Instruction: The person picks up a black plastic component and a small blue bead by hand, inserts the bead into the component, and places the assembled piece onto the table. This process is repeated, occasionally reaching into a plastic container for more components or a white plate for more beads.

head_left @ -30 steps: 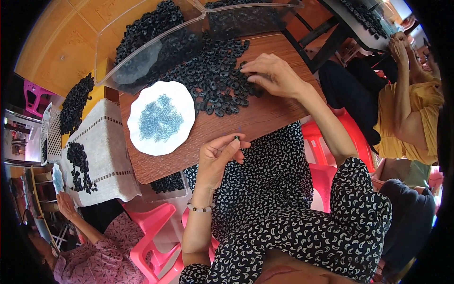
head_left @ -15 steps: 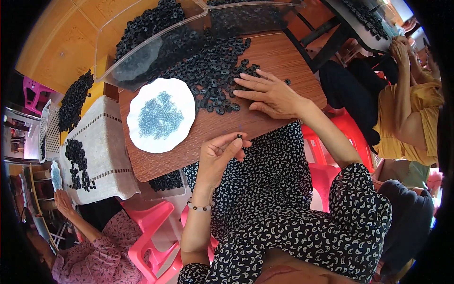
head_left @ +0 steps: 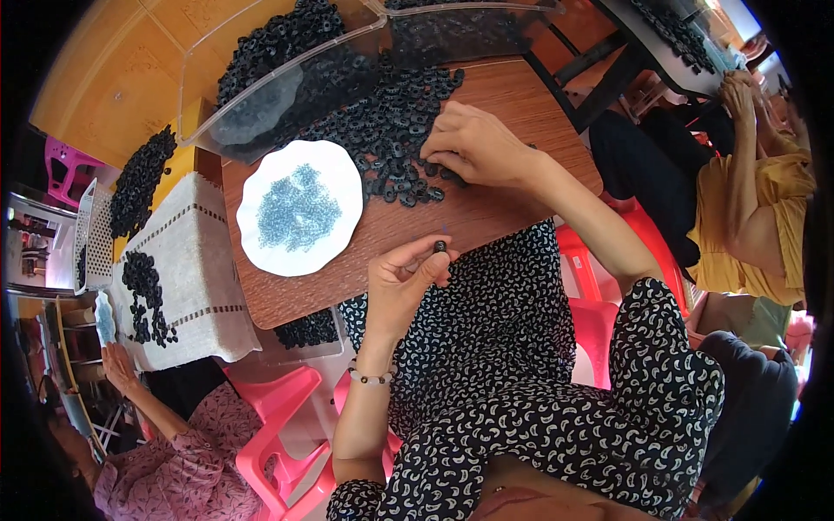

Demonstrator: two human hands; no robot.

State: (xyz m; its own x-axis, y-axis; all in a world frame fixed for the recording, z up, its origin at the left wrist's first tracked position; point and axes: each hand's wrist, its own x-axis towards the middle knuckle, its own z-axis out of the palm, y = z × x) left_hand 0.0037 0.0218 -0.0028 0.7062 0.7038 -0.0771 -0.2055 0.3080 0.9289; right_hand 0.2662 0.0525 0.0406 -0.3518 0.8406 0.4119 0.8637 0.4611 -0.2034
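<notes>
Between the thumb and fingers of my left hand point(head_left: 398, 282) is a small black plastic part point(head_left: 440, 247), pinched just off the table's near edge. My right hand point(head_left: 478, 148) bends over the right side of a loose pile of black plastic parts point(head_left: 400, 117) on the brown wooden table point(head_left: 382, 234). Its fingers are drawn together at the pile, and whatever they may grip is hidden. Left of the pile lies a white scalloped plate point(head_left: 250, 233) heaped with tiny clear bluish pieces point(head_left: 300, 213).
Clear plastic bins point(head_left: 282, 65) full of black parts stand at the table's far side. At left, a cloth-covered surface point(head_left: 195, 286) bears more black parts, and a co-worker's hand point(head_left: 120, 369) reaches toward it. Another person in a yellow top point(head_left: 760, 230) sits at right.
My right hand has gone from fingers spread flat to curled inward, shifting slightly up and left over the pile. My left hand stays nearly in place with the part.
</notes>
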